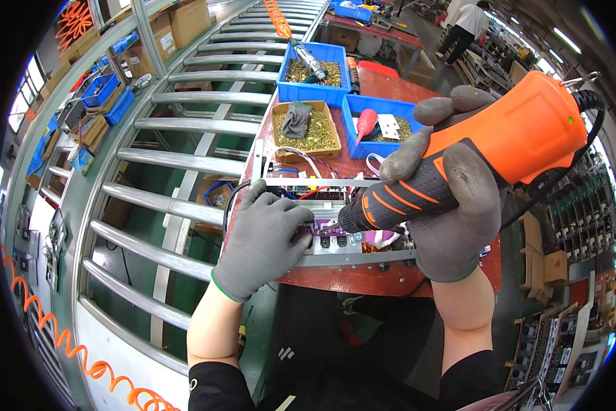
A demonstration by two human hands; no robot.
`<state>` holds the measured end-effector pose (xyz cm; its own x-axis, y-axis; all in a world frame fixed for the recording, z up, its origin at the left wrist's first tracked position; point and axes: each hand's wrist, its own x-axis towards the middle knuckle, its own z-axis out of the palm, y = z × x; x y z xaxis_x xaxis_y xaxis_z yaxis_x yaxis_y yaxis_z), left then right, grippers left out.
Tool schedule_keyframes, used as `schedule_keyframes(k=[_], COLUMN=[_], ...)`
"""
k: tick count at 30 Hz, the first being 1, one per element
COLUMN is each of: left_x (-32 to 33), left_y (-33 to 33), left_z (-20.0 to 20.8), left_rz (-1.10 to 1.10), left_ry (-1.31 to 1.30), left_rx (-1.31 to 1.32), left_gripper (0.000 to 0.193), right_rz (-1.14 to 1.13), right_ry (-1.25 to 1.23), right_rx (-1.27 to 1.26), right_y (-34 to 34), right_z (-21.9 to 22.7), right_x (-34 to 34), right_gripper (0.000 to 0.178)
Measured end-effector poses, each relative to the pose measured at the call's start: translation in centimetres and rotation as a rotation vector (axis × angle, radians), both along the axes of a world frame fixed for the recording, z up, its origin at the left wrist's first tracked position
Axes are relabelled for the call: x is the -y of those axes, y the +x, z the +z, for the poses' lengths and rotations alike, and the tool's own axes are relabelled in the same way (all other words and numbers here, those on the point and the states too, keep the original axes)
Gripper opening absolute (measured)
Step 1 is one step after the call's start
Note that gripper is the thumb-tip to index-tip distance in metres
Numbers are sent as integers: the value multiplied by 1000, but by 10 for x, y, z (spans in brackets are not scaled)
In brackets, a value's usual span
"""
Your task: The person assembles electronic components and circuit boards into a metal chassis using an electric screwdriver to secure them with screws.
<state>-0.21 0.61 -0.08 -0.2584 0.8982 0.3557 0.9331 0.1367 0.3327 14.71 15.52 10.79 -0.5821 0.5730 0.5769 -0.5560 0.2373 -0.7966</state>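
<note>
Metal-framed unit [349, 259] on the red table [335, 277], its long axis running left to right.
From where I stand, the orange screwdriver [510, 130] slants down leftward, the grip of the right hand [459, 219] wrapped around it. The left hand [263, 236] rests over the unit's left part, nearer to the purple board [322, 223]; whether its grip pinches something, I cannot tell. This board lies left of the right grip, just by the bit [331, 228].

Ceiling tubes [567, 40] glare at upper right, metal rollers [181, 162] gleam, and fisheye distortion bends the outer edges
</note>
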Motion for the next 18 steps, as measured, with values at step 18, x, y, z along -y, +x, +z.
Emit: schedule_keyframes(k=[18], left_x=[0], left_y=[-1], left_z=[1], left_rz=[-7], left_ry=[-63], left_rx=[-31], left_gripper=[20], right_rz=[8], right_ry=[35], right_rx=[30], right_y=[-6], right_z=[4], right_x=[8], right_gripper=[56])
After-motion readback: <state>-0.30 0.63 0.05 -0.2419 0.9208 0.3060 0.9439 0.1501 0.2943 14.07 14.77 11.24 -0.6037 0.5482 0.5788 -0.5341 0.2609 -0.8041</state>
